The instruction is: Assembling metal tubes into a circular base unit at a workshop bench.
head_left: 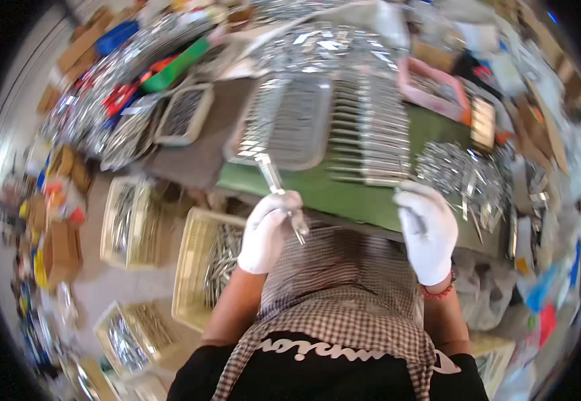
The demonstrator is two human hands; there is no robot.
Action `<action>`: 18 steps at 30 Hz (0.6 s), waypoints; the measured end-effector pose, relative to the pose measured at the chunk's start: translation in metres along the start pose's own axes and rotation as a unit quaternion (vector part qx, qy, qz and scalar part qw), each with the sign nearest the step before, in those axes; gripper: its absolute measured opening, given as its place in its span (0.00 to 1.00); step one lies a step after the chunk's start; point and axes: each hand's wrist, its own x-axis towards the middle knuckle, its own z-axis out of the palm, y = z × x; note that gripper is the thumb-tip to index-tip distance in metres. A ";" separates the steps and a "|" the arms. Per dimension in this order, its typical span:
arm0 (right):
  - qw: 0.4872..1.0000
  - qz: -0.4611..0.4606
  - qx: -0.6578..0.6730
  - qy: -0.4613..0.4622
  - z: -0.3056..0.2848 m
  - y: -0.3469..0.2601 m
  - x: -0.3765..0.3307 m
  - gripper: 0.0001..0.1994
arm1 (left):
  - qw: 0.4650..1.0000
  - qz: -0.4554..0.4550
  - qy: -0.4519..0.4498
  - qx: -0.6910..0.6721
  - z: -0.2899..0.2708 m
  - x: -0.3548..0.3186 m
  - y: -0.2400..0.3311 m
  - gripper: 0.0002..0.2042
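Observation:
My left hand (270,226), in a white glove, is closed round a long shiny metal piece (270,172). Its broad flat end points up and away, over the near edge of a clear plastic tray (290,160); a thin end sticks out below my fingers. My right hand (427,230), gloved too, has its fingers curled together at the near right end of a row of metal pieces (385,134). These lie side by side on a green mat (304,190). Whether anything is between the right fingertips cannot be made out.
Beyond the row lies a heap of shiny metal parts (324,47). A pink basket (461,107) and another pile of metal parts (447,167) are at the right. At the left are a small bin of dark pieces (187,113) and cream crates (187,264) below table height.

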 end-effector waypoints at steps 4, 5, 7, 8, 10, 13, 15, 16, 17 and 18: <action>0.969 -0.203 0.064 -0.125 0.080 -0.039 0.037 0.10 | 0.984 0.030 0.168 0.043 -0.025 -0.038 0.014 0.10; 0.958 -0.237 0.084 -0.140 0.103 -0.047 0.047 0.09 | 0.972 0.040 0.208 0.099 -0.036 -0.050 0.019 0.10; 0.931 -0.291 0.076 -0.207 0.145 -0.060 0.072 0.08 | 0.944 0.050 0.285 0.161 -0.062 -0.078 0.035 0.16; 0.922 -0.312 0.064 -0.220 0.169 -0.061 0.083 0.07 | 0.923 0.069 0.331 0.184 -0.069 -0.092 0.041 0.20; 0.913 -0.338 0.038 -0.224 0.215 -0.059 0.106 0.07 | 0.889 0.113 0.393 0.207 -0.079 -0.117 0.047 0.26; 0.918 -0.351 -0.031 -0.180 0.239 -0.041 0.143 0.12 | 0.876 0.113 0.423 0.202 -0.074 -0.126 0.046 0.33; 0.922 -0.362 -0.030 -0.131 0.241 -0.027 0.146 0.14 | 0.879 0.122 0.416 0.197 -0.075 -0.125 0.043 0.35; 0.924 -0.357 -0.041 -0.130 0.227 -0.029 0.145 0.14 | 0.881 0.108 0.419 0.192 -0.071 -0.122 0.040 0.37; 0.934 -0.337 -0.012 -0.120 0.208 -0.028 0.141 0.14 | 0.889 0.100 0.405 0.189 -0.067 -0.117 0.038 0.37; 0.943 -0.315 0.012 -0.108 0.183 -0.026 0.136 0.13 | 0.882 0.102 0.408 0.212 -0.062 -0.112 0.034 0.37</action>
